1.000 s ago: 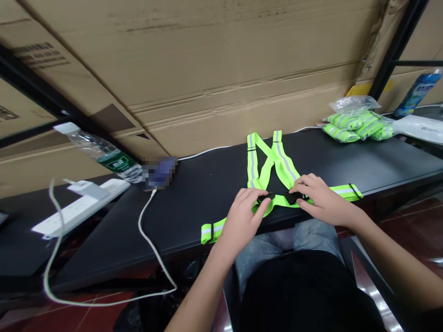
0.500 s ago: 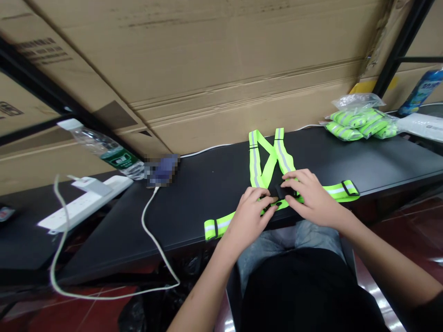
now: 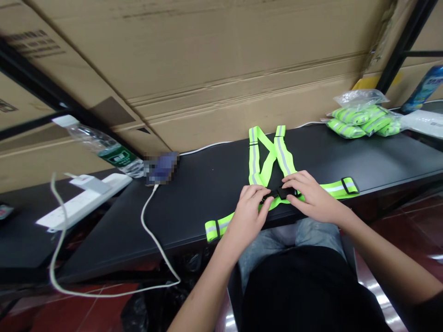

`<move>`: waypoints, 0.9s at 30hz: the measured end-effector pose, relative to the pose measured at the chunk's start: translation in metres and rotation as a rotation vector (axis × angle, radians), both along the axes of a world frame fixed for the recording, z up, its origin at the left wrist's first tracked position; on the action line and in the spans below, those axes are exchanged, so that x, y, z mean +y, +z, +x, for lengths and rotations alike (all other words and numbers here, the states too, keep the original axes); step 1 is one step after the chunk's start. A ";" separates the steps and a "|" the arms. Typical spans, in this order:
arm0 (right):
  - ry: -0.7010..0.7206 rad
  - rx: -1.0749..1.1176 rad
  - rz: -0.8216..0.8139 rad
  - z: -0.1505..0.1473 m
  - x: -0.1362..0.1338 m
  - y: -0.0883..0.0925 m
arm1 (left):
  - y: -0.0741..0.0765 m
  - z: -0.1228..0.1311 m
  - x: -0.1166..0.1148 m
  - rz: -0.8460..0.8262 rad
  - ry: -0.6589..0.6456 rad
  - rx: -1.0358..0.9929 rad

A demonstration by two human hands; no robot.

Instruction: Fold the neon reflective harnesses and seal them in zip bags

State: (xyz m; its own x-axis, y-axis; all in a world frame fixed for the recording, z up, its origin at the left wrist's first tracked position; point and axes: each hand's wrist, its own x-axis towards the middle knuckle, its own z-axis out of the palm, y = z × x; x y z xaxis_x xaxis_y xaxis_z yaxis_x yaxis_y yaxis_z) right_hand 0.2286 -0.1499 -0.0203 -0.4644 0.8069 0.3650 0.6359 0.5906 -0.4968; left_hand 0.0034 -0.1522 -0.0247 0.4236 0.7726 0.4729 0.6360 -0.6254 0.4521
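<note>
A neon-yellow reflective harness with silver stripes lies on the black table, its two shoulder straps crossing. At the middle of its waist belt is a black plastic buckle. My left hand pinches the left part of the buckle between thumb and fingers. Gripping the right part, my right hand has its thumb below and its fingers on top. The two buckle parts meet in line between my hands. Belt ends with black sliders stick out past both hands. My palms hide stretches of the belt.
Bagged reflective straps sit at the back right near a blue bottle. On the left are a clear water bottle, a pixelated phone on a white cable, and a power strip. Cardboard stands behind the table.
My left fingers have shifted slightly left along the buckle, so more of its black body shows between my hands. The right hand keeps its grip. The camera view has shifted slightly.
</note>
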 end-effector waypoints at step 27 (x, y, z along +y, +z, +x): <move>0.069 0.045 -0.002 0.000 -0.001 -0.002 | 0.008 0.010 -0.002 -0.232 -0.076 -0.094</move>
State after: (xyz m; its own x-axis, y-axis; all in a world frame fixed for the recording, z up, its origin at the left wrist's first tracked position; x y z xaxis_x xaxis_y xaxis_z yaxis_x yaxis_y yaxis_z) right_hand 0.2282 -0.1509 -0.0222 -0.5024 0.7743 0.3848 0.5708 0.6313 -0.5251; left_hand 0.0132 -0.1538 -0.0171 0.4467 0.8328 0.3271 0.5396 -0.5423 0.6440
